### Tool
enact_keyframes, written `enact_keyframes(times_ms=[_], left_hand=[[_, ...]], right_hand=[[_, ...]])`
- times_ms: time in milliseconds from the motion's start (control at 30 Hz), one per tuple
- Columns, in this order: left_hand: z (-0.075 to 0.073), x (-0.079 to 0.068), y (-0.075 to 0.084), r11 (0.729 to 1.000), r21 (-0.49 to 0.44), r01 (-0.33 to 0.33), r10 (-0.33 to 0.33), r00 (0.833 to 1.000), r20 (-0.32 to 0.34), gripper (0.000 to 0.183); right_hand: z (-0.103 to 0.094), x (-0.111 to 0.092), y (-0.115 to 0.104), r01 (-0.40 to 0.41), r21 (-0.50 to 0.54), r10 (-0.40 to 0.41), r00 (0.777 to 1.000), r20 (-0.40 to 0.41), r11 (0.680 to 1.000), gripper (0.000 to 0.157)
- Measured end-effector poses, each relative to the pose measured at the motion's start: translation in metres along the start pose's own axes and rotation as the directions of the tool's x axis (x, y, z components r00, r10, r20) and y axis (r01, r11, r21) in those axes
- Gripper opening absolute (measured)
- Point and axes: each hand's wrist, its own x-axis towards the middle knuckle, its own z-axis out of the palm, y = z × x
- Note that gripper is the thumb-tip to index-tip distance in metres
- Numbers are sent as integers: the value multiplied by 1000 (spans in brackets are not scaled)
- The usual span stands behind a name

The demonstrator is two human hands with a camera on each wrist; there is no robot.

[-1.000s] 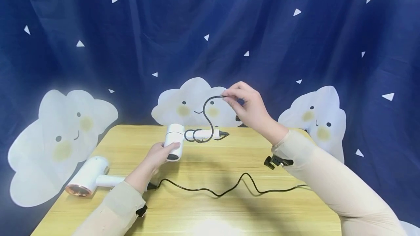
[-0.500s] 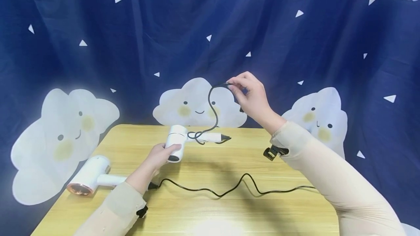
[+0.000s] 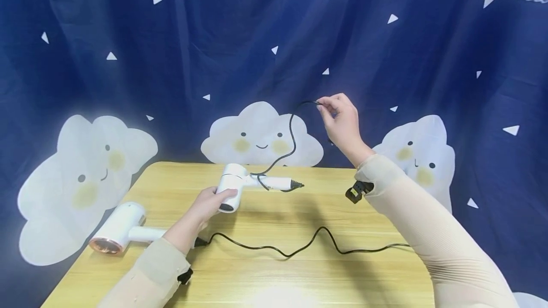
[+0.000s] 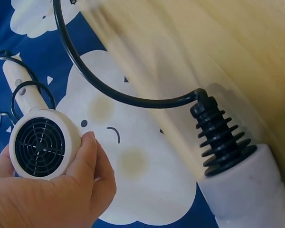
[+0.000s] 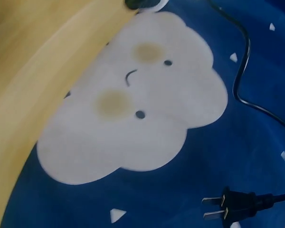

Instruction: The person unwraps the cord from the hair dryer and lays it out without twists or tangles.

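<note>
My left hand [image 3: 210,202] holds a small white hair dryer [image 3: 231,177] by its barrel, the thumb laid along its side. The dryer's handle points right and ends in a ribbed black cord sleeve [image 3: 296,185]. In the left wrist view its round black grille [image 4: 40,147] faces the camera. Black power cord [image 3: 293,139] crosses over the handle and rises in a curve to my right hand [image 3: 342,120]. That hand is raised, pinching the cord between thumb and fingertips. A two-pin plug [image 5: 240,205] shows at the lower right of the right wrist view.
A larger white hair dryer [image 3: 115,225] with a copper-coloured rim lies on the wooden table [image 3: 257,279] at the left, partly behind my left forearm. Its black cord [image 3: 274,248] runs in waves toward the right. Behind the table hangs a blue curtain [image 3: 239,51] with cloud prints.
My right hand has moved up and right, drawing out the cord. The loops round the small hair dryer's handle have loosened and become fewer. My left hand has hardly moved.
</note>
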Motion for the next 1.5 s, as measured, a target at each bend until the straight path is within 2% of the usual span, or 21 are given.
enact_keyframes(times_ms=[233,400,667,900,1133,1333,1500], left_hand=[[-3,2,0,1000,-26,0,1,1000,12,64],[-4,2,0,999,-35,-4,4,1000,19,64],[-7,0,0,999,-35,-14,15,1000,21,63],[-10,0,0,998,-54,-24,26,999,29,61],[-13,-2,1,998,-58,-17,19,999,31,61],[-13,-1,3,997,-73,-17,20,999,39,62],[-16,0,0,997,-80,-5,7,1000,22,62]], right_hand=[[-1,-12,27,-138,-71,142,988,61,988,14],[-1,-26,46,-168,-103,179,978,107,980,14],[-1,-56,76,-161,-139,185,966,180,977,14],[-1,-82,95,-175,-177,216,944,251,969,14],[-4,-108,112,-128,-207,190,928,319,970,10],[-11,-128,124,-109,-217,186,909,372,970,8],[-19,-141,133,-86,-227,181,882,436,970,9]])
